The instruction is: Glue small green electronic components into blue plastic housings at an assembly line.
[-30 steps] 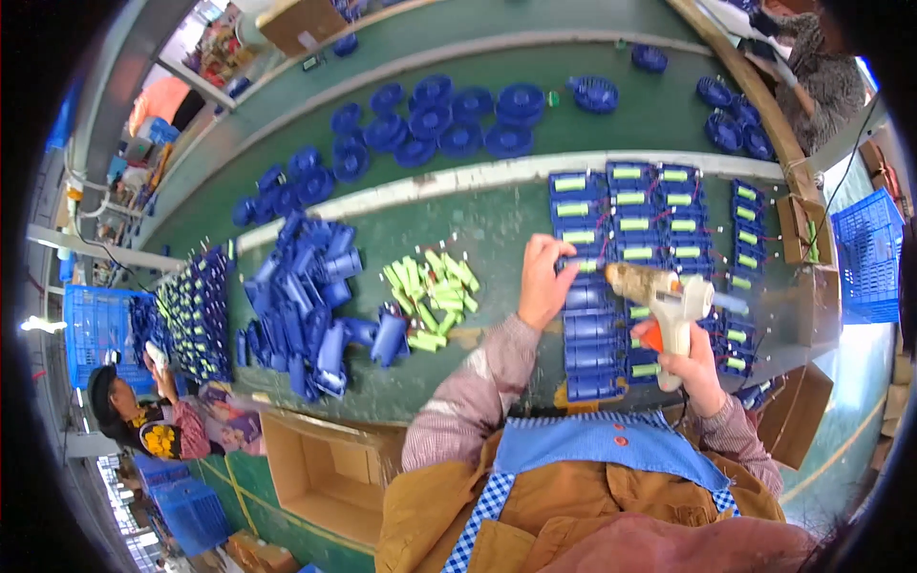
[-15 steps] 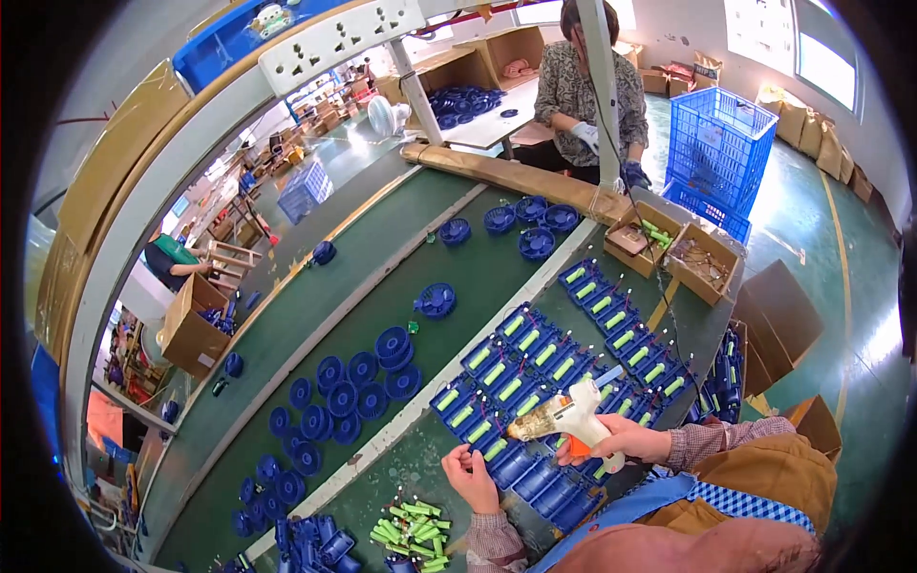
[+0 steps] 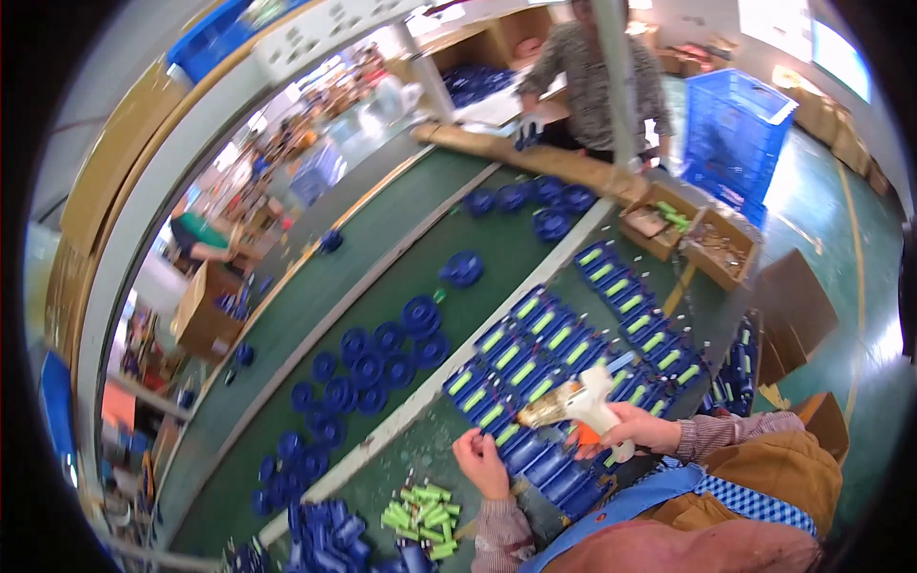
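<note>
My right hand [image 3: 642, 427] grips a white hot glue gun [image 3: 600, 413] with an orange trigger. Its dirty, yellowed nozzle points left over rows of blue plastic housings [image 3: 544, 468], many holding a bright green battery cell with thin wires. Several housings nearest me show no green cell. At the left edge of these rows, close to the nozzle tip, my left hand [image 3: 482, 466] has its fingers bent together; anything between them is hidden. A loose pile of green battery cells [image 3: 420, 516] lies left of that hand.
Round blue fan-like parts [image 3: 368, 368] lie on the green conveyor belt [image 3: 382, 277] beyond a pale rail. More blue housings [image 3: 325, 535] are heaped at lower left. Small cardboard boxes [image 3: 718, 250] stand at the far right, near a blue crate [image 3: 735, 134]. A co-worker [image 3: 602, 86] sits opposite.
The view has shifted slightly, moving the scene rightward and down. The glue gun remains in my right hand near the same housings. The co-worker's gloved hand has moved left, toward the wooden rail.
</note>
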